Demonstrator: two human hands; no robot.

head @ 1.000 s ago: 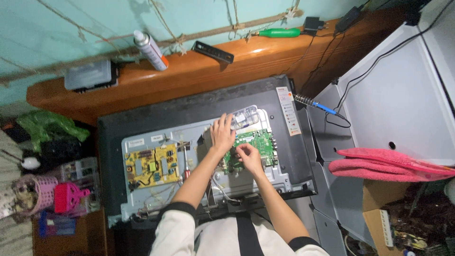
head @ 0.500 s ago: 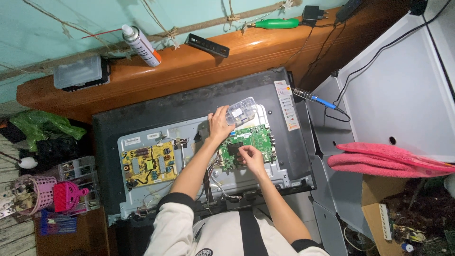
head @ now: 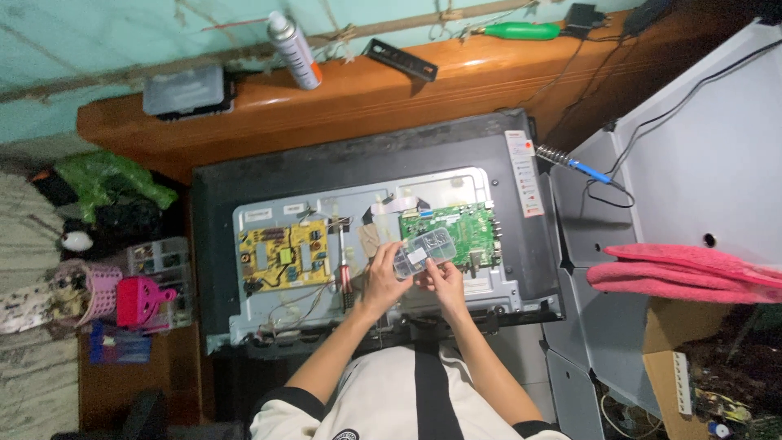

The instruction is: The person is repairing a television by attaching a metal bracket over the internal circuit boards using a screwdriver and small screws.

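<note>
Television [head: 326, 175] lies back-open on the bench; green board [head: 456, 232] sits inside it, right of centre; left hand [head: 381, 277] and right hand [head: 444, 281] both pinch a clear plastic box [head: 422, 253] just above that board's left edge.

2 boards sit in the opened TV back [head: 358, 175]: power board [head: 281, 254] left, main board [head: 460, 232] right. Parts box [head: 422, 253] held over main board's left edge. Soldering iron [head: 574, 163] right of TV, spray can [head: 295, 50] on shelf [head: 456, 81] behind.
</note>
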